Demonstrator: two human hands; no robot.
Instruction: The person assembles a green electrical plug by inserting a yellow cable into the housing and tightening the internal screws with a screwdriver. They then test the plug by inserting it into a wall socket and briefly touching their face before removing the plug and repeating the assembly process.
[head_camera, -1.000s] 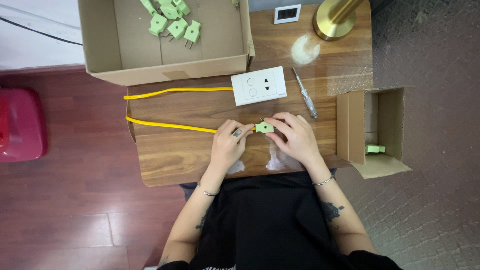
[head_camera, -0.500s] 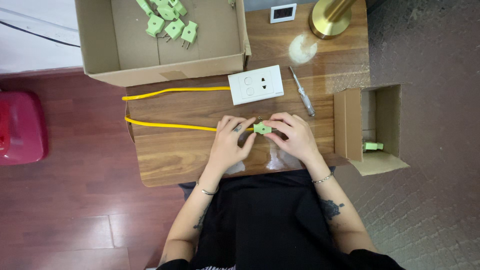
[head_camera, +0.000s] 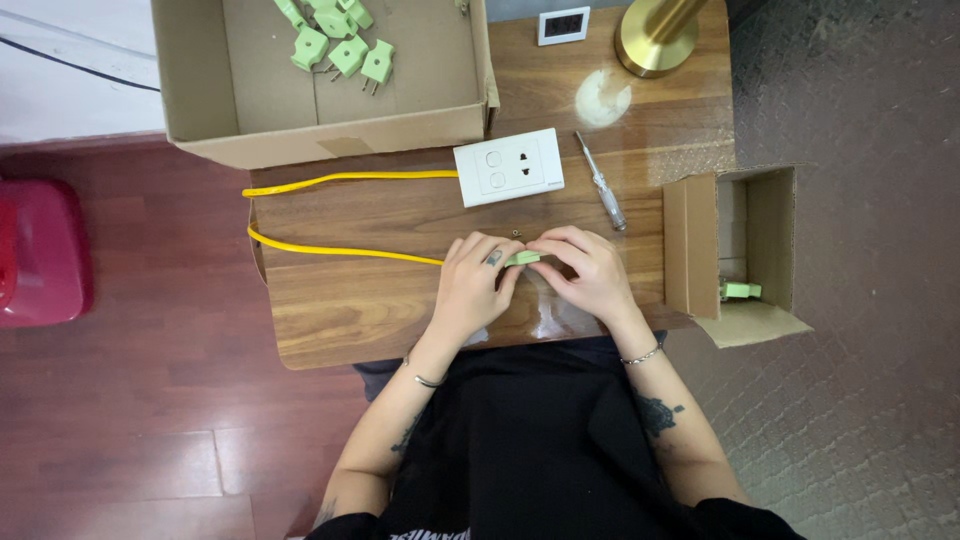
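Both hands (head_camera: 535, 272) pinching green plug (head_camera: 522, 258) — mid-table (head_camera: 330, 310), near front edge

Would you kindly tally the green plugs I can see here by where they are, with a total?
In the large cardboard box: 5 green plugs showing, the top ones cut by the frame edge
In the small cardboard box: 1 green plug
Held between left hand and right hand: 1 green plug
Total: 7
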